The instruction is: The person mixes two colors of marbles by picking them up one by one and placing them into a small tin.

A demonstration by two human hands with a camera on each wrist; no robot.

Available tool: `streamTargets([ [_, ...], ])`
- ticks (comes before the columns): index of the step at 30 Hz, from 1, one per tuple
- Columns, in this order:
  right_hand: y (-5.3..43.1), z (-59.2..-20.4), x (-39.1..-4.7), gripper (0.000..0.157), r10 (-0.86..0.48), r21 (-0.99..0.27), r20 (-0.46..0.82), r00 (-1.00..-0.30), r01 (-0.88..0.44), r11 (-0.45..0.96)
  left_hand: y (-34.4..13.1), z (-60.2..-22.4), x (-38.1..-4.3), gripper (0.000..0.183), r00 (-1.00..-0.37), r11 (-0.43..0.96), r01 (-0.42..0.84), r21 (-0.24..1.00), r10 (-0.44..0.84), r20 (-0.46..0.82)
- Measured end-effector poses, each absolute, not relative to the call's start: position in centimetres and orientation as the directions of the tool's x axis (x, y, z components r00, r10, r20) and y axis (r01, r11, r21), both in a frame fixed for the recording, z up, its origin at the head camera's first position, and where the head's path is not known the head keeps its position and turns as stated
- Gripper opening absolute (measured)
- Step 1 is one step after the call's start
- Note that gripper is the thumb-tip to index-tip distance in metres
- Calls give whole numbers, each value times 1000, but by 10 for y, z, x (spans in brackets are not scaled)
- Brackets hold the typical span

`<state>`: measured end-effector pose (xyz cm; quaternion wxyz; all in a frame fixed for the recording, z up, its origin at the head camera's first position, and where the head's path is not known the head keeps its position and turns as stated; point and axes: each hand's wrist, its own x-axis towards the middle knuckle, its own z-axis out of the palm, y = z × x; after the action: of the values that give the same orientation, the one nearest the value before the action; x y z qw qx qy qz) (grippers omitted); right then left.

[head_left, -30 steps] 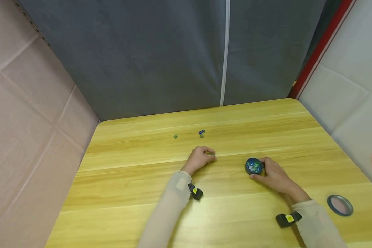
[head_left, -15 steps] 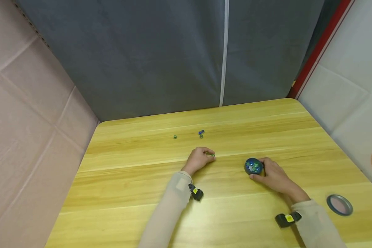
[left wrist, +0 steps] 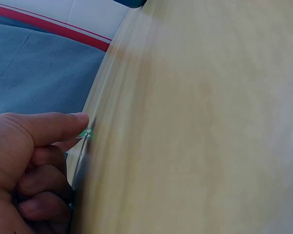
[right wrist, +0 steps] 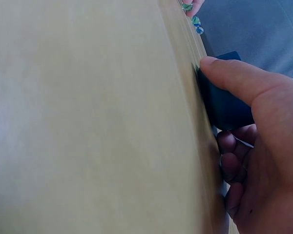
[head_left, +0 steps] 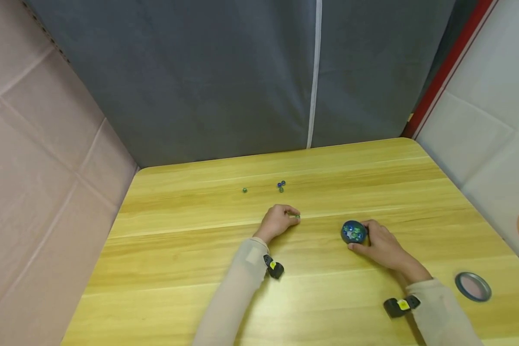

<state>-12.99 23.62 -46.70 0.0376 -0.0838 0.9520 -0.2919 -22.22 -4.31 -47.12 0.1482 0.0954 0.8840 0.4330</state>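
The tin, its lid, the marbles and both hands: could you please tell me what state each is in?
Left hand: pinching a green marble.
Right hand: gripping the round blue tin by its side.
Round blue tin: open, with marbles inside.
Lid: off, lying on the table.
Three clustered marbles: loose on the table.
Lone marble: loose, apart from those three.
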Motion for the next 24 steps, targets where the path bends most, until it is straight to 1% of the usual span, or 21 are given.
streamTargets([
  [9, 239, -466, -131, 69, -181, -559, -29, -983, -133, 818, -36, -469, -223, 23, -935, 574, 26, 818, 303, -184],
  [16, 241, -467, -131, 69, -178, -564, -35, -983, -127, 816, -28, -467, -219, 22, -922, 485, -9, 875, 334, -194],
  [19, 241, -468, -131, 69, -180, -563, -31, -983, -132, 816, -23, -466, -216, 21, -919, 459, -1, 888, 350, -182],
  [24, 241, -468, -132, 69, -185, -565, -26, -982, -139, 814, -12, -462, -212, 21, -915, 458, 22, 888, 368, -167],
])
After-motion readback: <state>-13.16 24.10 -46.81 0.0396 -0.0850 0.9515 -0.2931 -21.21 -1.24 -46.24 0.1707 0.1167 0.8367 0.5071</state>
